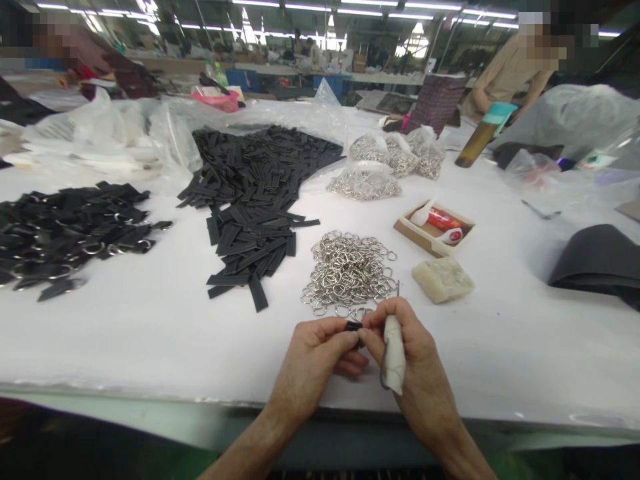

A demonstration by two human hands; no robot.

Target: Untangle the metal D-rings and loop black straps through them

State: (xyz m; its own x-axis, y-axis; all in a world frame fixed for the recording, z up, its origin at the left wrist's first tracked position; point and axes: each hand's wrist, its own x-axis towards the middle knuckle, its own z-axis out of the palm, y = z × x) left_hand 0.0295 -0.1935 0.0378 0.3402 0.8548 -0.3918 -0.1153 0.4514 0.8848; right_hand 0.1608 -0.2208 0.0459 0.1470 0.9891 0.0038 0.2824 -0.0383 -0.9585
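Close above the table's front edge, my left hand (pixel 320 357) pinches a short black strip (pixel 354 326) between thumb and fingers. My right hand (pixel 407 360) is closed around an awl-like tool with a white wrapped handle (pixel 395 353); its thin metal tip points away from me. The thumb and fingertip of that hand also meet the strip, and the fingers hide most of it. Just beyond both hands lies a heap of silver metal rings (pixel 350 270). Farther back spreads a large pile of loose black strips (pixel 260 173).
Black strips fitted with rings (pixel 70 233) are heaped at left. A yellowish block (pixel 443 280) and a small box (pixel 433 230) with a red tube sit to the right. Behind stand bagged rings (pixel 365 181) and a bottle (pixel 485 137). Dark sheet material (pixel 597 260) lies far right. Two people work across the table.
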